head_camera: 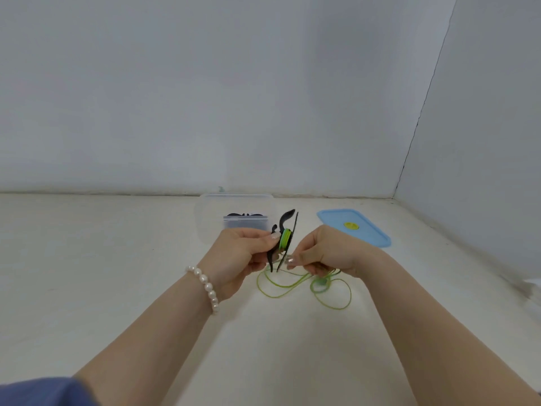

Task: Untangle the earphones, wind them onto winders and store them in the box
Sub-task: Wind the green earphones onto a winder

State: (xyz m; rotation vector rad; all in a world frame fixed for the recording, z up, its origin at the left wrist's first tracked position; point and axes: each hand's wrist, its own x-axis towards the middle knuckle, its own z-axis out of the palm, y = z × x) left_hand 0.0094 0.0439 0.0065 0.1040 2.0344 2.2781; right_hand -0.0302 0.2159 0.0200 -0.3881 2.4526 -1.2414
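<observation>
My left hand grips a black flat winder held upright, with green earphone cable wound around its middle. My right hand pinches the green cable just right of the winder's lower end. The loose rest of the cable lies in loops on the white table beneath and to the right of my hands. Behind the winder stands a clear plastic box with a dark object inside it.
A light blue lid with a yellow sticker lies to the right of the box. White walls close off the back and right side of the table. A pearl bracelet is on my left wrist.
</observation>
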